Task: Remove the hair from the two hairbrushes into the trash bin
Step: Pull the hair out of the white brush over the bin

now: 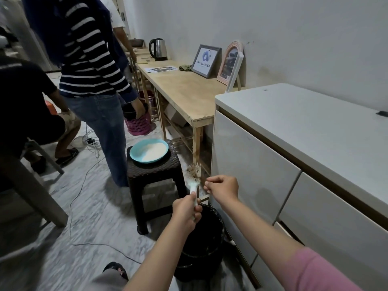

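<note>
A person stands over a black bin (201, 238) on the floor, both bare arms reaching forward. The left hand (185, 213) is curled tight around the white handle of a hairbrush (193, 185). The brush points up and away from the body, its long axis running from the fist to a head held above the far rim of the bin.

The right hand (222, 187) sits just beside the brush, to its right and level with the neck, so it is the hand nearer the bristles. Its fingers are bunched with the fingertips (207, 183) drawn together as if pinching; the strands there are too fine to make out, so what it holds is uncertain.

The brush head is motion-blurred. It shows spiky bristles with a brownish tuft of hair (192, 170) caught among them. That tuft lies up and slightly left of the right hand, and the bin opens directly below both hands. No second brush is visible.
</note>
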Demonstrator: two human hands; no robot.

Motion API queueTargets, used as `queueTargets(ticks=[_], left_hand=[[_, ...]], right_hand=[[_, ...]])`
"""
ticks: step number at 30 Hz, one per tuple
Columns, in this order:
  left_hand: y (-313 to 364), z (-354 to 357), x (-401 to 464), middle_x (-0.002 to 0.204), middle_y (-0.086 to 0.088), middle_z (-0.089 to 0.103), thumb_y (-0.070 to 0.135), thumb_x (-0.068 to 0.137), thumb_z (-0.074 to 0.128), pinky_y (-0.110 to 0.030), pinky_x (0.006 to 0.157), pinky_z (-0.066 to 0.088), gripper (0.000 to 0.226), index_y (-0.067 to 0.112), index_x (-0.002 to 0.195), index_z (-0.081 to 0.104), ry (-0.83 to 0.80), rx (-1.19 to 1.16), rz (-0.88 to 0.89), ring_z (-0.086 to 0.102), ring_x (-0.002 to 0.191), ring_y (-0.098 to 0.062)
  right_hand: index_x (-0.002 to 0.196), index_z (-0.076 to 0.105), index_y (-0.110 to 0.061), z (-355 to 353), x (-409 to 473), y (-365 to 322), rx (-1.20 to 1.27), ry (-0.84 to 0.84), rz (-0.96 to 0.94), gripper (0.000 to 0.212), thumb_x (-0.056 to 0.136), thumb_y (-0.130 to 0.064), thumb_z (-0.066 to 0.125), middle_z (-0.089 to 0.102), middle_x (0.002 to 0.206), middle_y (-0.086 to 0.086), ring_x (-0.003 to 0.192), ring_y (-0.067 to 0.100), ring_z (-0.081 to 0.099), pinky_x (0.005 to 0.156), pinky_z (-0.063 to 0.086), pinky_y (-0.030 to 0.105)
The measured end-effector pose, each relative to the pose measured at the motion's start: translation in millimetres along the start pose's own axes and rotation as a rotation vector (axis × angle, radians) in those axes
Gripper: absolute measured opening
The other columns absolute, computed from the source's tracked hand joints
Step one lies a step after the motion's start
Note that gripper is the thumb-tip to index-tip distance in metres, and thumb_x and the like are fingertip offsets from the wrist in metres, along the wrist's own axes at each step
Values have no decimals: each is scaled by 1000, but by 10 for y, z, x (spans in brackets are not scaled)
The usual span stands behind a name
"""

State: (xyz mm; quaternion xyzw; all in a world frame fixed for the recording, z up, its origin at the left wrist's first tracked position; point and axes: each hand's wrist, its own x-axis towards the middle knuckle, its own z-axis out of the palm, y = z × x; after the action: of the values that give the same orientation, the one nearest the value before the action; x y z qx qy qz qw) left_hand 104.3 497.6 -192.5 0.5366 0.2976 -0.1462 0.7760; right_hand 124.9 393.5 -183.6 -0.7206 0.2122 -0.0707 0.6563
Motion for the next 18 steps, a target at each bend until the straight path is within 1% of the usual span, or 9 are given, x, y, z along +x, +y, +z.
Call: queueTargets(ticks=[2,5,7,9,10,13,15,17,18], left_hand=[[-21,20,6,67,-6,52,13,97,52,-11,30,22,20,4,79,53,3,1,-1,37,29,-6],[-40,30,17,67,-6,52,12,97,51,-11,30,22,20,4,78,53,28,-10,-12,37,32,-7],[-13,-3,60,67,-6,52,10,96,50,-10,30,21,20,4,77,52,67,-51,-18,36,29,-6],[29,-56,108,67,-6,53,10,96,51,-11,31,21,22,5,75,52,101,-45,5,36,29,-6],[47,-77,124,66,-6,53,11,95,51,-11,32,22,22,6,74,52,108,-27,18,37,32,-8],[98,-143,163,67,-6,53,11,95,51,-13,32,23,22,6,74,52,131,-26,33,37,40,-11],[155,-225,222,68,-6,51,10,96,49,-11,30,22,22,5,74,51,163,-73,38,37,44,-11],[258,-349,305,67,-6,48,8,95,47,-8,30,22,23,5,72,48,217,-119,71,37,42,-10],[316,-423,353,66,-7,47,6,94,47,-6,30,22,24,5,70,47,248,-139,96,38,36,-8]], right_hand=[[63,67,-15,-21,-4,26,1,2,11,24,75,5,74,72,72,14,69,27,72,72,60,34],[62,67,-14,-50,-18,58,-3,-2,24,24,76,5,73,71,68,12,68,27,72,72,59,36],[62,67,-13,-63,-49,82,-20,-19,27,23,76,4,73,70,63,10,61,22,70,70,59,35],[63,67,-13,-67,-97,114,-32,-36,26,23,77,4,72,69,60,7,55,15,67,64,59,28],[63,67,-13,-70,-117,127,-32,-40,24,23,78,4,72,69,60,6,55,14,68,63,58,26],[64,67,-13,-82,-137,148,-12,-54,25,23,78,5,72,70,62,8,64,21,72,70,60,34],[65,68,-11,-117,-153,159,-1,-68,35,22,78,6,71,70,62,9,64,25,70,73,59,38],[64,67,-10,-204,-157,188,7,-65,44,23,77,9,71,69,62,11,64,27,69,73,58,39],[64,67,-10,-267,-154,205,-5,-56,45,23,77,9,71,68,62,11,63,27,68,73,58,38]])
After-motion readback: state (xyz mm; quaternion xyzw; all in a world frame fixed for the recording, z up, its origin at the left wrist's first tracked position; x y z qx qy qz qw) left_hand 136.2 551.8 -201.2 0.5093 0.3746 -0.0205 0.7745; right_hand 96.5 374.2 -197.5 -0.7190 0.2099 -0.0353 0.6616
